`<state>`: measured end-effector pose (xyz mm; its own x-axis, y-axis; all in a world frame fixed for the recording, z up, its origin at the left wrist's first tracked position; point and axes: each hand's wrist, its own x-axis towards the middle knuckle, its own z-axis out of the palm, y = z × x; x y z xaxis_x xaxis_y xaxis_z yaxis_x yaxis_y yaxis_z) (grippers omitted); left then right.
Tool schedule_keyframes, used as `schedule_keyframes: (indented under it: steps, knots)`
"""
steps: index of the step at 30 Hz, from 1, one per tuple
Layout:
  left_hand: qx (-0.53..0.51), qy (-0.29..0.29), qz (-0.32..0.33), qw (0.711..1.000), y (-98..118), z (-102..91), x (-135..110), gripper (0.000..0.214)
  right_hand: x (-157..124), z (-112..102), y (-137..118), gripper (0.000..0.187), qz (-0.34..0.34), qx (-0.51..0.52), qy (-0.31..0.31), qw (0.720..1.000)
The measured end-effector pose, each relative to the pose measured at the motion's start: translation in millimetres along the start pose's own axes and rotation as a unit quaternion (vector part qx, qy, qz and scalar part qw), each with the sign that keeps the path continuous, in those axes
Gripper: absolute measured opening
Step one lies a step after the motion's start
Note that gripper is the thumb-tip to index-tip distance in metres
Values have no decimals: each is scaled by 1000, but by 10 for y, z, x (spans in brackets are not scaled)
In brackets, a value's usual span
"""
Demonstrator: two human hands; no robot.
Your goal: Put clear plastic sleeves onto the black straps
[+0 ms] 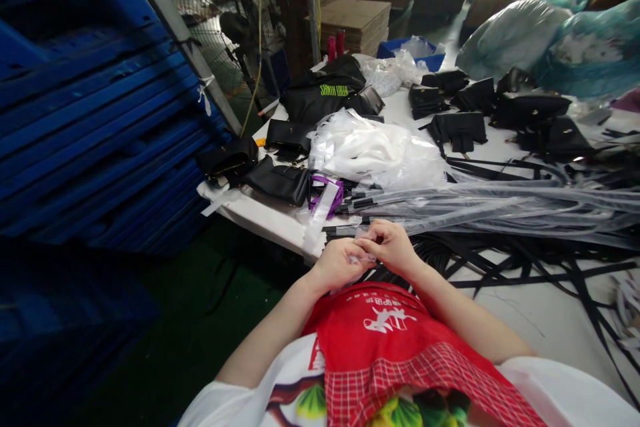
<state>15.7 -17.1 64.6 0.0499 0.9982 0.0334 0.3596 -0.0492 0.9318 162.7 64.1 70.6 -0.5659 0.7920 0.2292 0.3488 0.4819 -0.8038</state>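
Note:
Close to the front edge of the table [270, 215], my left hand [341, 263] and my right hand [394, 248] meet with fingers closed. Between them they pinch a crumpled piece of thin clear plastic [355, 258], mostly covered by the fingers. Just beyond lie black straps in clear plastic sleeves [480, 203], stretching to the right. A purple bundle [327, 197] with a strip of clear tape across it lies to the left of the strap ends. Behind it is a heap of white plastic bags [373, 143].
Black wallet-like pouches [280, 180] lie on the table's left corner, and several black bags [530, 110] at the back right. Loose black straps [545, 267] spread over the right side. Blue pallets [95, 113] rise at the left, beside a metal post [185, 40].

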Motion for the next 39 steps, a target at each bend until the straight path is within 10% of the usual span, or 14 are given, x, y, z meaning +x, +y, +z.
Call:
schedule_keyframes:
  steps: [25,28,34,39]
  knots:
    - [21,-200,-35,979,-157,407,-75,17,-731,33,332,30,142,80,25,986]
    - [20,-208,-44,977,-148,427,-46,18,-807,-123,566,25,172,148,4,974]
    - [62,-140,-71,986,-304,243,32,15,-1123,-573,1521,23,476,48,69,876]
    - [77,-98,-83,989,-367,113,39,16,-1343,-396,1927,25,552,4,-5,834]
